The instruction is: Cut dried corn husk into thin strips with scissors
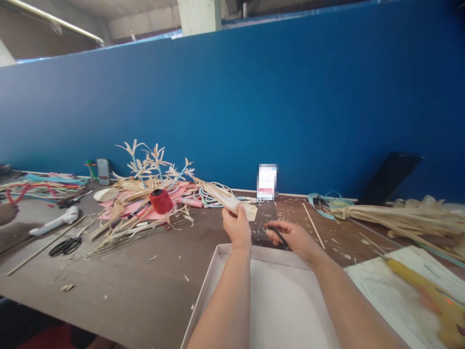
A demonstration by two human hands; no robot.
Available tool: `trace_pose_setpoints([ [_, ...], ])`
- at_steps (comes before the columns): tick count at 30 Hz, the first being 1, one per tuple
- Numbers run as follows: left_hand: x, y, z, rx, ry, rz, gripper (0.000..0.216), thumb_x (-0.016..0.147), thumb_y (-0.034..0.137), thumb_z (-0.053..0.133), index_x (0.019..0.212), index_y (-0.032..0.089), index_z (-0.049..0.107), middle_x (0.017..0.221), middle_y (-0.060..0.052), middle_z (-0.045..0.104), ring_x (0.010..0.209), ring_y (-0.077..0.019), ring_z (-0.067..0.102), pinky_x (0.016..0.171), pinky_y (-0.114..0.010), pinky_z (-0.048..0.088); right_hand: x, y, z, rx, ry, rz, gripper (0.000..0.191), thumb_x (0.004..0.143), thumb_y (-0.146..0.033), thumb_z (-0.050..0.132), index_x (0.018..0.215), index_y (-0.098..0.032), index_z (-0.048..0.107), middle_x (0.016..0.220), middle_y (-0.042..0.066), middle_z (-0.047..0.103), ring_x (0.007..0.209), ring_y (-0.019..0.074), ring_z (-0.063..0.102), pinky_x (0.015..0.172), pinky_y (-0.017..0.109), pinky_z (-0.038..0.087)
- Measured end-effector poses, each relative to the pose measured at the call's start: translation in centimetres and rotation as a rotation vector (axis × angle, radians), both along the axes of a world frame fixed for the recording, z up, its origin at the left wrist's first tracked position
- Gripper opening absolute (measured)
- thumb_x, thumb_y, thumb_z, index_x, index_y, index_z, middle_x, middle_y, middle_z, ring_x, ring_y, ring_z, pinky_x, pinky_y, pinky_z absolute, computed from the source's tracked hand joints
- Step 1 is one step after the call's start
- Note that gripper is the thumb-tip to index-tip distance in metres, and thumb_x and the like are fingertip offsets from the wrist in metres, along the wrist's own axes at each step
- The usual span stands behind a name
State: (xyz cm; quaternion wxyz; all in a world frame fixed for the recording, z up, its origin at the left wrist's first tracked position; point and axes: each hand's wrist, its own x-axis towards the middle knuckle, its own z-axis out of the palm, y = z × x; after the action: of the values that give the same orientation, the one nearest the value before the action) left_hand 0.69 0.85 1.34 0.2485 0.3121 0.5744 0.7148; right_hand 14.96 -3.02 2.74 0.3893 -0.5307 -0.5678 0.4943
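My left hand (pixel 237 225) is closed around a pale dried husk (pixel 218 194), whose long end points up and to the left. A short, wider end of the husk sticks out to the right of my fingers. In my right hand (pixel 290 237) is a pair of scissors (pixel 278 235) with black handles. Its thin blades point up and left, near the husk's right end; I cannot tell whether they touch it. Both hands are above the far edge of a shallow white box (pixel 283 291).
A red thread spool (pixel 161 201) and husk flowers (pixel 156 160) stand left. A white glue gun (pixel 56 222) and black-handled scissors (pixel 65 245) lie farther left, near another person's hand (pixel 7 213). At right are a yellow glue gun (pixel 417 276) and bundled husks (pixel 392 215).
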Motion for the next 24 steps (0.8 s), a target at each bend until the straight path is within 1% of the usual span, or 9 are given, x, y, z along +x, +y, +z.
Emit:
trace_pose_setpoints([
  [5, 0.0, -0.1, 0.1, -0.025, 0.006, -0.015, 0.026, 0.071, 0.038, 0.058, 0.087, 0.017, 0.053, 0.081, -0.005, 0.062, 0.076, -0.0168, 0.059, 0.072, -0.028, 0.043, 0.2, 0.4, -0.7, 0.028, 0.028, 0.021, 0.047, 0.059, -0.041, 0.071, 0.098, -0.016, 0.066, 0.066, 0.001, 0.062, 0.054, 0.0105, 0.051, 0.056, 0.024, 0.042],
  [10, 0.1, -0.2, 0.0, -0.036, 0.000, -0.047, 0.026, 0.071, 0.036, 0.059, 0.089, 0.018, 0.053, 0.085, -0.005, 0.062, 0.081, -0.0176, 0.059, 0.075, -0.028, 0.042, -0.1, 0.1, -0.1, 0.024, -0.010, -0.014, 0.049, 0.058, -0.044, 0.071, 0.097, -0.015, 0.067, 0.063, 0.001, 0.061, 0.053, 0.0113, 0.050, 0.055, 0.025, 0.042],
  [16, 0.5, -0.1, -0.5, 0.028, 0.030, -0.153, 0.033, 0.072, 0.027, 0.057, 0.103, 0.017, 0.050, 0.098, -0.008, 0.061, 0.093, -0.0179, 0.057, 0.084, -0.028, 0.040, -0.2, -0.1, 0.3, 0.023, -0.017, -0.025, 0.048, 0.057, -0.043, 0.072, 0.096, -0.015, 0.068, 0.060, 0.000, 0.060, 0.052, 0.0108, 0.050, 0.053, 0.024, 0.041],
  [19, 0.5, -0.1, -0.5, 0.049, 0.053, -0.179, 0.037, 0.072, 0.025, 0.056, 0.108, 0.017, 0.048, 0.104, -0.009, 0.059, 0.097, -0.0181, 0.056, 0.087, -0.028, 0.039, -0.2, -0.1, 0.4, 0.026, -0.031, -0.037, 0.047, 0.057, -0.043, 0.072, 0.096, -0.016, 0.068, 0.059, -0.001, 0.060, 0.052, 0.0105, 0.049, 0.052, 0.024, 0.040],
  [21, 0.5, -0.1, -0.4, 0.055, 0.062, -0.184, 0.036, 0.073, 0.024, 0.056, 0.107, 0.017, 0.048, 0.104, -0.009, 0.059, 0.097, -0.0181, 0.056, 0.086, -0.028, 0.039, -0.2, -0.1, 0.4, 0.024, -0.042, -0.039, 0.048, 0.057, -0.044, 0.071, 0.096, -0.015, 0.068, 0.059, 0.000, 0.059, 0.051, 0.0103, 0.048, 0.052, 0.024, 0.039],
  [24, 0.4, -0.1, -0.3, 0.020, 0.071, -0.182, 0.030, 0.073, 0.025, 0.056, 0.100, 0.017, 0.049, 0.096, -0.008, 0.061, 0.089, -0.0184, 0.058, 0.080, -0.028, 0.041, -0.1, -0.1, 0.5, 0.022, -0.046, -0.031, 0.050, 0.057, -0.046, 0.071, 0.096, -0.014, 0.068, 0.059, 0.000, 0.059, 0.050, 0.0103, 0.048, 0.051, 0.025, 0.039],
])
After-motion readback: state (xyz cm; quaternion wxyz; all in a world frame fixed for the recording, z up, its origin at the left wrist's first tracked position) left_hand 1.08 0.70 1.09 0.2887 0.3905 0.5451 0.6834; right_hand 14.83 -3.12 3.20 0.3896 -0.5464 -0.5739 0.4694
